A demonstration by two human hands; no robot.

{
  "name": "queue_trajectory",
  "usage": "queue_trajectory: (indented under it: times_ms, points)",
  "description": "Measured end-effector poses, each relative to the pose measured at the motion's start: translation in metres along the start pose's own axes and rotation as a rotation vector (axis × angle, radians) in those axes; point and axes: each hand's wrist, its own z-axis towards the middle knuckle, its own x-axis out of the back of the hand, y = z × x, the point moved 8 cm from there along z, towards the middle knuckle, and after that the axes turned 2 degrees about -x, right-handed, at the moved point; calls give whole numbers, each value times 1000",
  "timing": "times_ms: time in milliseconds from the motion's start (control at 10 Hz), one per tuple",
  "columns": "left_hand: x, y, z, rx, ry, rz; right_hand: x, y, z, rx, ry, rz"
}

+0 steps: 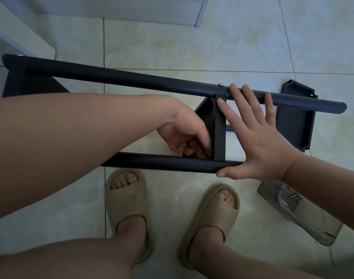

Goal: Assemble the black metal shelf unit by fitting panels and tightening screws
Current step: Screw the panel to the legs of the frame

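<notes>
Black metal shelf frame [152, 81]: 2 round tubes; flat panel [219, 127] between.

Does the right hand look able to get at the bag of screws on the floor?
Probably yes. The right hand is open, only pressing flat across the black tubes, and the bag of screws lies in the open on the floor near its wrist.

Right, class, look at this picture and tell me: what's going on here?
A person stands over a half-built black frame. Their right hand lies open across its two tubes, steadying it. The left hand curls in beside the fitted panel; what it holds is unclear. A loose panel and a bag of screws lie on the floor.
</notes>
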Motion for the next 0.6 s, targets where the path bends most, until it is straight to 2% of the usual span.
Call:
queue_trajectory:
  times_ms: [600]
  points:
    - [-5,6,2,-53,-9,-54,0,-1,0,-1,-1,16]
